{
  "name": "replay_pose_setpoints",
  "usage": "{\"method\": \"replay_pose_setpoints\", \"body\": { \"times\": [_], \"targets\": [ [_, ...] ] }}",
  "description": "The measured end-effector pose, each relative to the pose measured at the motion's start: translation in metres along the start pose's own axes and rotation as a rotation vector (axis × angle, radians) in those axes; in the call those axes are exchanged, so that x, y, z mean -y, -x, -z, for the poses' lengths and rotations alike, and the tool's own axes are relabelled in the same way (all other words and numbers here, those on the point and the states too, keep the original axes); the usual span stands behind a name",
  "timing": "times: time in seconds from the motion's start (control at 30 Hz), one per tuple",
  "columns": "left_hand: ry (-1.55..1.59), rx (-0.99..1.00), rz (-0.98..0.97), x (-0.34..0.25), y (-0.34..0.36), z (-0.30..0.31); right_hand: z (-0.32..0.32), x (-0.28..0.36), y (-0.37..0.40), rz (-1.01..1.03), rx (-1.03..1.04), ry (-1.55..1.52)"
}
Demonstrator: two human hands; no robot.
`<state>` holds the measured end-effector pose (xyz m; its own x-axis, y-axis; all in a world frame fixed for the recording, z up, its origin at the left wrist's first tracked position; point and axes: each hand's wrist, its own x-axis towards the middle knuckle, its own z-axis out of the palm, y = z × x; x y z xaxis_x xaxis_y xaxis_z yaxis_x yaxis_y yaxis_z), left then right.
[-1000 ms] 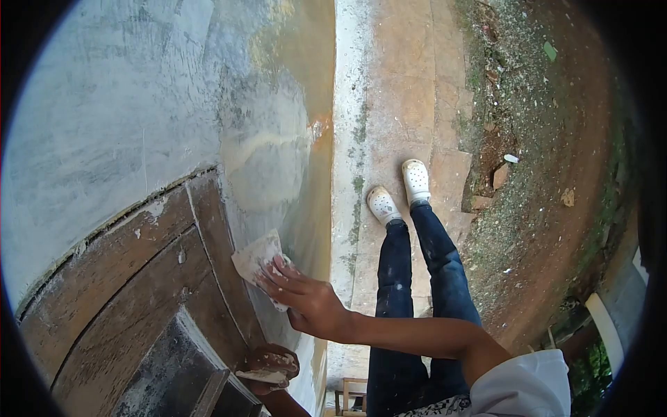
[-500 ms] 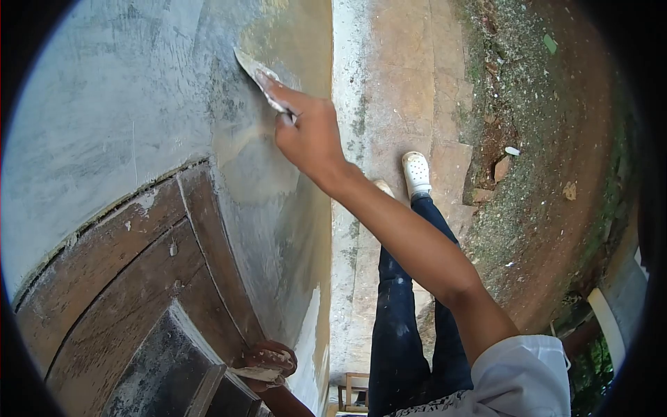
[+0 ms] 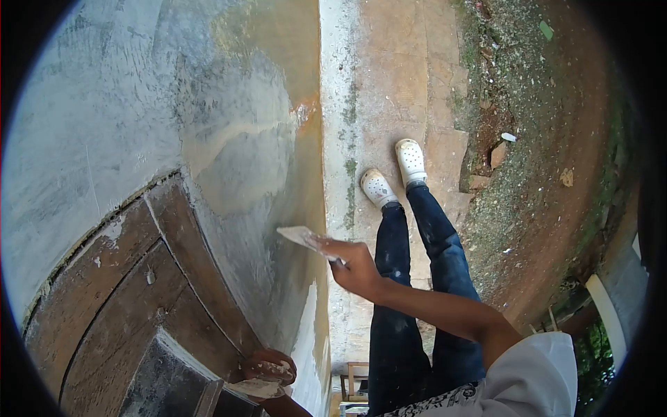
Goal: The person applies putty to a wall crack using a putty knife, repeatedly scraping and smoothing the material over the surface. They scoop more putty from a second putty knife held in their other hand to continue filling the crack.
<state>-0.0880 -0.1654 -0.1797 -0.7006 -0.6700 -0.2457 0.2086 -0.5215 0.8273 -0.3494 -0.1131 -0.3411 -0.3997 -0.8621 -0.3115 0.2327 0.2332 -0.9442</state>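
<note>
My right hand [image 3: 360, 270] is closed round a putty knife [image 3: 300, 238], whose pale, putty-smeared blade points toward the wall [image 3: 236, 167]. Grey-white filler coats much of that wall, with a tan patch along its edge near the floor. Low in the view, my left hand [image 3: 269, 367], spotted with white putty, is closed on a flat, putty-coated blade [image 3: 256, 388]. It is beside the brown wooden frame [image 3: 160, 271] set in the wall; the handle is hidden in my fingers.
White clogs [image 3: 411, 161] stand on a tiled walkway [image 3: 392, 62] along the wall's foot. Gravelly ground with broken brick [image 3: 498, 154] lies to the right. A small wooden stool-like thing [image 3: 358, 375] is behind my legs.
My right hand has come down and back from the upper wall, bringing the putty knife toward my body. My left hand has shifted only slightly. The view has moved a little.
</note>
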Motion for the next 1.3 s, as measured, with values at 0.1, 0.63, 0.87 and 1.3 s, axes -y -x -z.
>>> {"method": "replay_pose_setpoints", "body": {
  "times": [0.1,0.63,0.87,1.3],
  "targets": [
    [-0.021,0.008,0.013,-0.001,0.009,0.008,0.028,-0.032,-0.127,-0.067,-0.351,-0.018],
    [-0.098,0.0,0.133,-0.008,0.039,0.029,-0.053,-0.084,0.041,0.012,0.004,-0.054],
    [-0.108,-0.018,0.202,-0.005,0.051,0.024,0.034,-0.091,-0.189,-0.047,-0.518,0.098],
    [-0.162,0.009,0.275,-0.025,0.053,0.041,-0.022,-0.126,-0.015,-0.169,-0.066,0.001]
  ]
}}
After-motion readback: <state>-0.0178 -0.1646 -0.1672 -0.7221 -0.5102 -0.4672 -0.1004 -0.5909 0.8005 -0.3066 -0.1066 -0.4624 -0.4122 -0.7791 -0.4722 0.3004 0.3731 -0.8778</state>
